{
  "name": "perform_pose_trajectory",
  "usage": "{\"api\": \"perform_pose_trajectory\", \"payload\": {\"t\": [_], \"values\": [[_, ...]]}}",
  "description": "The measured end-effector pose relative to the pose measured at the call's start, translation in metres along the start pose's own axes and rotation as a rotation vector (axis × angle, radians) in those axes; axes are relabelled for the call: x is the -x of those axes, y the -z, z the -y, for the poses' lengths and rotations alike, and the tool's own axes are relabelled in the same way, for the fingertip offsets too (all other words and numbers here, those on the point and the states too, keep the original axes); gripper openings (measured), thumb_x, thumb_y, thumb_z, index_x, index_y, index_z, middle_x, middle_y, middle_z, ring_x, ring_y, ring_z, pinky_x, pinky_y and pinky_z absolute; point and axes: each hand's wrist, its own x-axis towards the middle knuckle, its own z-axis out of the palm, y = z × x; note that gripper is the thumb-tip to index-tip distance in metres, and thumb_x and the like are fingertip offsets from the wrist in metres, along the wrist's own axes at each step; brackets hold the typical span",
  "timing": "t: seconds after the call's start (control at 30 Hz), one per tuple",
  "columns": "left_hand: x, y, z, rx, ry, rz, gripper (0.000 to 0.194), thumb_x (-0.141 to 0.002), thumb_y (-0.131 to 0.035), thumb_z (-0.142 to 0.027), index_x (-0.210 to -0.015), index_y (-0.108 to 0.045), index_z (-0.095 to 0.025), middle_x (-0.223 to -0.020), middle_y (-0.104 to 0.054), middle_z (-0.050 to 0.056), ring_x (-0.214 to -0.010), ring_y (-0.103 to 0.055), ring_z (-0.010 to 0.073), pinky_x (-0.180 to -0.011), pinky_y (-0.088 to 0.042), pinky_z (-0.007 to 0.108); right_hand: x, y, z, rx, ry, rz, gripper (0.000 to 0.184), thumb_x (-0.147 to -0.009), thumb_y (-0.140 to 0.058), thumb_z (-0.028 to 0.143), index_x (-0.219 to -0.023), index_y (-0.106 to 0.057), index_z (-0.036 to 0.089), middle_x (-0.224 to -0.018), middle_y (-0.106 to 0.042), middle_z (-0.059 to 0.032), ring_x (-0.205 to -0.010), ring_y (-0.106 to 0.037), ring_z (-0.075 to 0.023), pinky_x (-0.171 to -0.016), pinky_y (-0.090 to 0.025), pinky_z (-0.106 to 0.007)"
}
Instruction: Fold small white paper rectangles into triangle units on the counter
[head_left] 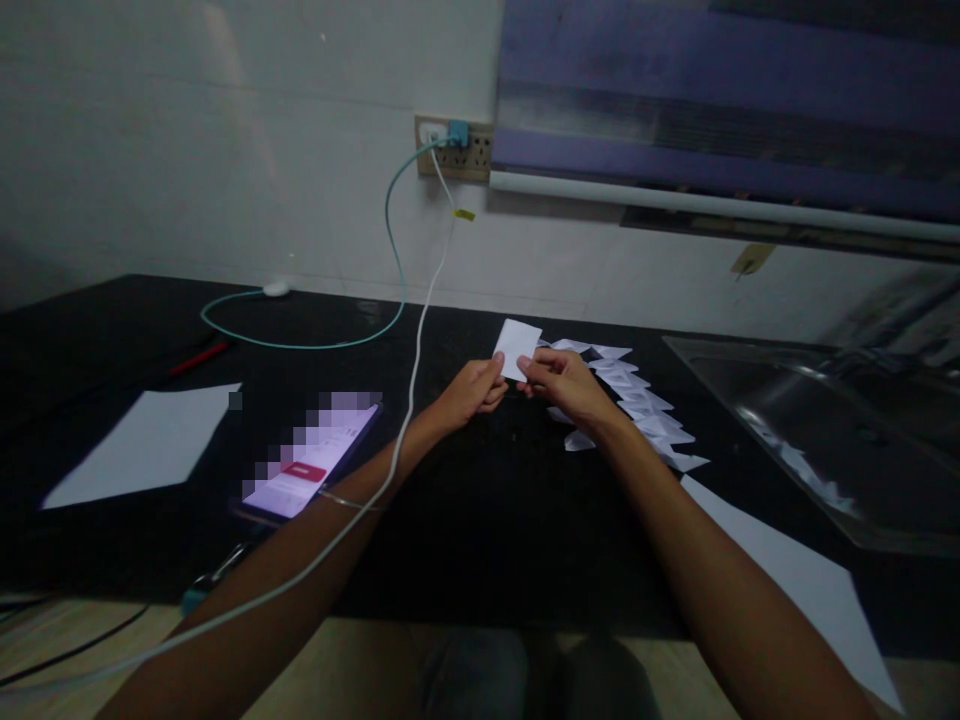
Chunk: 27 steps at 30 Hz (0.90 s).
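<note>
A small folded piece of white paper [517, 345] is held up between my two hands over the black counter. My left hand [477, 388] pinches its lower left edge, thumb on top and fingers curled under. On the lower right edge, my right hand [564, 382] grips it between thumb and fingers. Rows of folded white paper pieces [637, 400] lie just right of and partly behind my right hand. A flat white sheet [780, 570] sits partly under my right forearm.
Left on the counter [450, 540] are a white sheet [150, 445] and a lit phone [315, 460]. A white cable [412, 385] runs from the wall socket [472, 158] across my left arm. A teal cable [300, 346] loops behind. A metal sink [862, 430] is at right.
</note>
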Motion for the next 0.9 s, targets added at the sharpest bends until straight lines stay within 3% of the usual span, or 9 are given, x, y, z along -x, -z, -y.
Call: {"api": "perform_pose_trajectory", "payload": {"t": [0.13, 0.23, 0.33, 0.5, 0.63, 0.9], "values": [[-0.0012, 0.0034, 0.0020, 0.014, 0.014, -0.081, 0.070, -0.079, -0.053, -0.089, -0.065, -0.048, -0.020, -0.048, -0.033, -0.009, -0.038, -0.028, 0.0054, -0.039, -0.023, 0.022, 0.0023, 0.0035, 0.0005, 0.075, 0.025, 0.062, 0.038, -0.084, -0.074, 0.056, -0.071, -0.067, 0.021, -0.066, -0.066, -0.0016, -0.062, -0.056, -0.0128, -0.060, -0.040, -0.029], [-0.0021, 0.0039, 0.0038, -0.098, -0.037, -0.163, 0.073, -0.080, -0.049, -0.090, -0.064, -0.051, -0.019, -0.048, -0.040, -0.006, -0.041, -0.036, 0.0071, -0.041, -0.025, 0.022, 0.0022, 0.0052, -0.0016, 0.124, 0.034, 0.095, 0.042, -0.085, -0.073, 0.058, -0.069, -0.066, 0.020, -0.066, -0.066, -0.0017, -0.061, -0.056, -0.0126, -0.060, -0.039, -0.028], [-0.0017, 0.0034, 0.0050, -0.168, -0.063, -0.176, 0.073, -0.085, -0.046, -0.087, -0.062, -0.052, -0.018, -0.048, -0.044, -0.003, -0.043, -0.039, 0.0082, -0.042, -0.027, 0.023, 0.0011, 0.0064, -0.0045, 0.134, 0.039, 0.104, 0.042, -0.085, -0.072, 0.059, -0.069, -0.066, 0.020, -0.067, -0.066, -0.0019, -0.061, -0.056, -0.0126, -0.060, -0.039, -0.028], [-0.0017, 0.0072, 0.0044, -0.112, -0.069, -0.235, 0.062, -0.087, -0.054, -0.078, -0.073, -0.057, -0.018, -0.057, -0.049, -0.003, -0.048, -0.043, 0.0092, -0.044, -0.033, 0.022, 0.0017, 0.0070, -0.0056, 0.128, 0.024, 0.151, 0.037, -0.086, -0.072, 0.055, -0.071, -0.067, 0.022, -0.067, -0.066, -0.0013, -0.061, -0.056, -0.0134, -0.060, -0.040, -0.029], [-0.0037, 0.0101, 0.0035, -0.144, -0.162, -0.288, 0.057, -0.091, -0.056, -0.071, -0.074, -0.059, -0.017, -0.062, -0.054, -0.001, -0.053, -0.046, 0.0098, -0.047, -0.035, 0.022, 0.0035, 0.0049, -0.0040, 0.144, 0.010, 0.202, 0.035, -0.088, -0.072, 0.052, -0.071, -0.067, 0.022, -0.066, -0.065, -0.0010, -0.061, -0.057, -0.0135, -0.058, -0.037, -0.028], [-0.0045, 0.0087, 0.0067, -0.139, -0.139, -0.365, 0.059, -0.094, -0.050, -0.071, -0.069, -0.056, -0.018, -0.058, -0.052, -0.001, -0.050, -0.046, 0.0111, -0.045, -0.034, 0.024, 0.0062, 0.0036, 0.0021, 0.140, 0.029, 0.237, 0.034, -0.088, -0.071, 0.051, -0.072, -0.068, 0.022, -0.067, -0.066, -0.0011, -0.062, -0.058, -0.0141, -0.062, -0.040, -0.029]]}}
